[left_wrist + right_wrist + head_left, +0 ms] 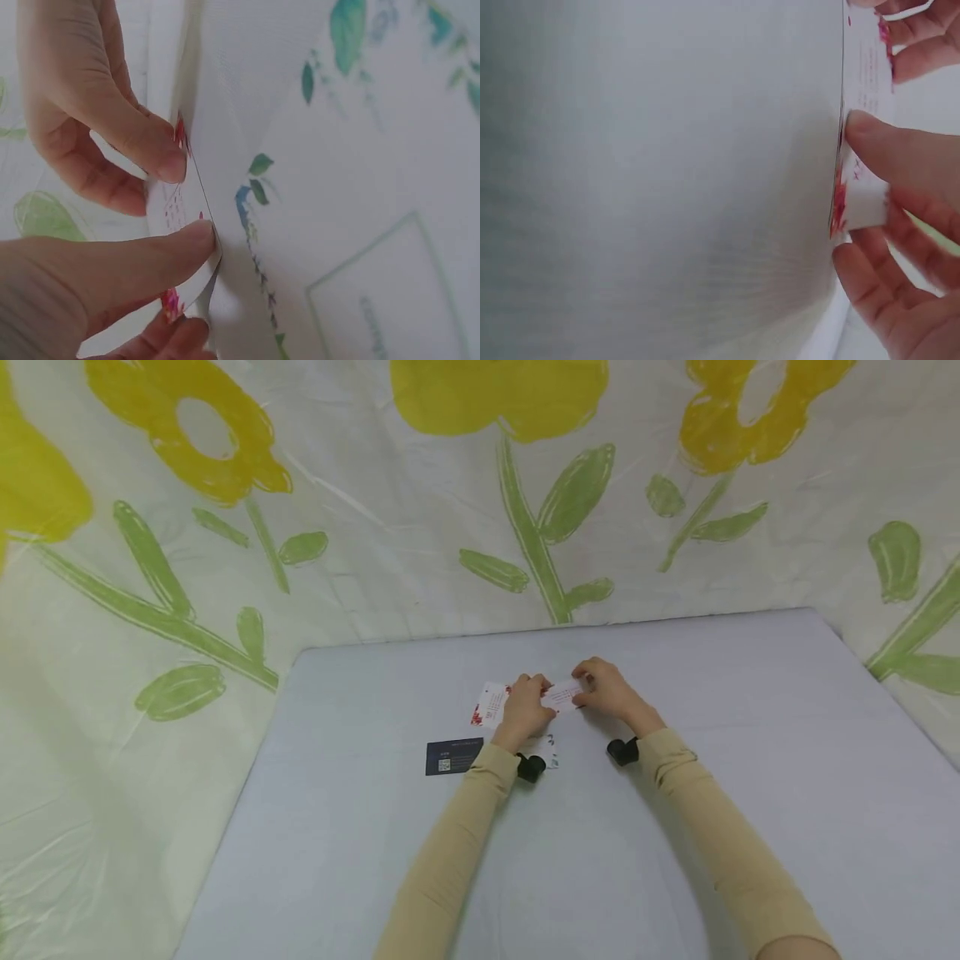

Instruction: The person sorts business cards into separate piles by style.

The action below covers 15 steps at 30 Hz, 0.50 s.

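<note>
Between both hands is a white business card (561,697) with red floral print and small red text. My left hand (528,708) pinches one end, thumb on the near edge (150,262). My right hand (606,690) pinches the other end; in the right wrist view its thumb (900,150) lies over the card's face. Left of the held card lies another white card with red flowers (491,705), partly covered by the left hand. A dark card with a QR code (453,756) and a white card with green leaves (552,750) lie nearer, both partly behind the left forearm.
The cards lie on a table with a pale cloth (360,843). Behind it hangs a white curtain with yellow flowers and green leaves (420,543). A small black wrist camera (532,768) sits at the left wrist, another black camera (622,752) at the right.
</note>
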Each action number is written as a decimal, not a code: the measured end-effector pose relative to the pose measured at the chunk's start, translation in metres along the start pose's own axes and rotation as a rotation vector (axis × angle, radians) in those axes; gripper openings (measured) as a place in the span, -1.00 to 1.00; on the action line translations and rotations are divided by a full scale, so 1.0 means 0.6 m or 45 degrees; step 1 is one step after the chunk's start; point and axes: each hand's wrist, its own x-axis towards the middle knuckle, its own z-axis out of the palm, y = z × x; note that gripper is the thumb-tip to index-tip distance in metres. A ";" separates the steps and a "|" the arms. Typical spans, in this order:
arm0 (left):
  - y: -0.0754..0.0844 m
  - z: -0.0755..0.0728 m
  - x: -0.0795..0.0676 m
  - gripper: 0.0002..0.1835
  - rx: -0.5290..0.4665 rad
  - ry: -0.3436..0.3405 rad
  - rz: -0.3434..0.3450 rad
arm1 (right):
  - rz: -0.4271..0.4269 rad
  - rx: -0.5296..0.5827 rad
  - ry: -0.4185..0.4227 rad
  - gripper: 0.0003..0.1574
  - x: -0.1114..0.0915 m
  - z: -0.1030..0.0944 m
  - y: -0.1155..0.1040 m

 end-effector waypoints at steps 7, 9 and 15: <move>0.003 0.003 0.001 -0.66 -0.153 0.115 0.087 | 0.049 0.160 0.200 -0.71 -0.021 -0.004 0.005; 0.006 0.002 0.000 -0.72 -0.201 0.150 0.120 | 0.058 0.206 0.239 -0.75 -0.031 -0.010 0.004; 0.017 -0.005 -0.009 -0.85 -0.373 0.202 0.206 | 0.122 0.227 0.260 -0.82 -0.065 -0.037 -0.003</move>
